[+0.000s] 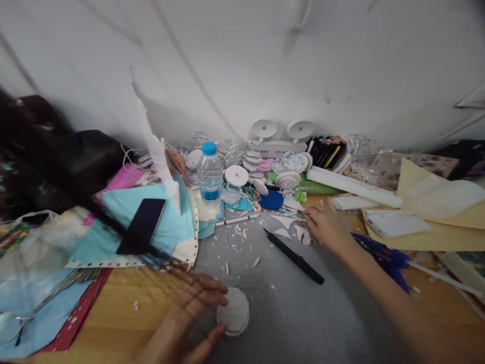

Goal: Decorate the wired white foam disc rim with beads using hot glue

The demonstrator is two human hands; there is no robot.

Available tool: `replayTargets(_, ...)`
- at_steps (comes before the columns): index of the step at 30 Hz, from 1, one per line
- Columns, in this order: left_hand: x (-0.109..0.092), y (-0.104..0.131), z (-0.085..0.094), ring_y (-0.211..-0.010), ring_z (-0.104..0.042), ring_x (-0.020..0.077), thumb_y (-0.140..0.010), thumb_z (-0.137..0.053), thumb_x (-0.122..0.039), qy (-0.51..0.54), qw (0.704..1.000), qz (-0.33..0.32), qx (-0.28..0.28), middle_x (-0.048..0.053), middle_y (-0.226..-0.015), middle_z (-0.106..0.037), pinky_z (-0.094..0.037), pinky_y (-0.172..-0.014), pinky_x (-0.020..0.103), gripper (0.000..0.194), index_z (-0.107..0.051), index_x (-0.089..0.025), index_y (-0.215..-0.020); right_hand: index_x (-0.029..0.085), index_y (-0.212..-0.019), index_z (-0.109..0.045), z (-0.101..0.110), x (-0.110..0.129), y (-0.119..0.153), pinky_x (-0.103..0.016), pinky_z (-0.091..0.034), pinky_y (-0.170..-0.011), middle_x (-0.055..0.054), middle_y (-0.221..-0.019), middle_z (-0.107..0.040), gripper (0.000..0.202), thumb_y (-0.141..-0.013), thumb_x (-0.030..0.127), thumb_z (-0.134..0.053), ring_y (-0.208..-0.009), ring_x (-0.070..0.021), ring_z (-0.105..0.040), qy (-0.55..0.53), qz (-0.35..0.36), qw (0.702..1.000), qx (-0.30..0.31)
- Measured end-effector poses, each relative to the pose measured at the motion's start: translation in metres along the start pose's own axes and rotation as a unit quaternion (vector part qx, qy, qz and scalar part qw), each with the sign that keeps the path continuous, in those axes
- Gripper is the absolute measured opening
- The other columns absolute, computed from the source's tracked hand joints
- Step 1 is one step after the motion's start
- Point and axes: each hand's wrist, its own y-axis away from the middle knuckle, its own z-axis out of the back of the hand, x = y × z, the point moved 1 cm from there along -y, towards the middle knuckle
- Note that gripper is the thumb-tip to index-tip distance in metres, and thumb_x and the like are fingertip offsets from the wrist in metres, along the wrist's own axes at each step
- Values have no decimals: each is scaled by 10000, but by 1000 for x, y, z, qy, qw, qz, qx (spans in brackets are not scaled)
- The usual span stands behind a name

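Observation:
At the bottom middle, my left hand [193, 308] has its thumb and fingers at the edge of a round white disc [235, 309], gripping it over a grey mat [265, 313]. My right hand [322, 225] reaches to the mat's far right side, beside white paper scraps [284, 222]. Its fingers are curled together, and whatever is between them is hidden. Between the hands lies a black pen [295, 257], slanting across the mat. A blue glue gun [382, 255] with a small red light rests under and beyond my right forearm.
Small beads [238, 232] are scattered on the mat. Behind stand a water bottle [210, 174], several round ornaments [237, 176] and a box of markers [328, 151]. A phone [144, 222] lies on blue sheets [109, 207] at left. Dark blurred strands cross the left side.

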Motion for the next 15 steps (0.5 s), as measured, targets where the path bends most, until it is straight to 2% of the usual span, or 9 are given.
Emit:
replayTargets(4, -17, -3, -4, -1074, -571, 212, -767, -686, -245, -82, 995, -61, -5, 39, -1114, -667, -467, -933, 328, 327, -569, -217, -1071, 153, -768, -674, -2, -7, -20, -341, -444, -734, -121, -798, -686, 227, -840, 154, -459, -784, -246, -630, 19, 1, 999, 36)
replayTargets(8, -19, 2, -24, -1020, -584, 222, -763, -700, -330, -117, 989, -87, -7, 11, -1034, -698, -421, -957, 377, 365, -578, -218, -1088, 175, -748, -659, -1, -3, -20, -285, -428, -683, -79, -778, -691, 171, -811, 157, -501, -749, -206, -631, 23, 6, 998, 55)
replayTargets(12, -15, 4, -42, -1012, -584, 217, -809, -638, -193, -154, 985, -77, -16, 7, -972, -704, -386, -990, 411, 319, -563, -201, -1119, 177, -707, -626, -1, -3, -16, -271, -417, -649, -67, -728, -674, 169, -790, 111, -494, -699, -189, -613, 34, -2, 998, 53)
replayTargets(15, -13, 4, -45, -979, -593, 204, -854, -544, -121, -160, 984, -75, -22, 13, -925, -706, -396, -987, 406, 279, -553, -189, -1124, 163, -708, -604, 1, -6, -14, -303, -421, -678, -102, -753, -649, 170, -803, 116, -472, -737, -218, -599, 52, -10, 998, 32)
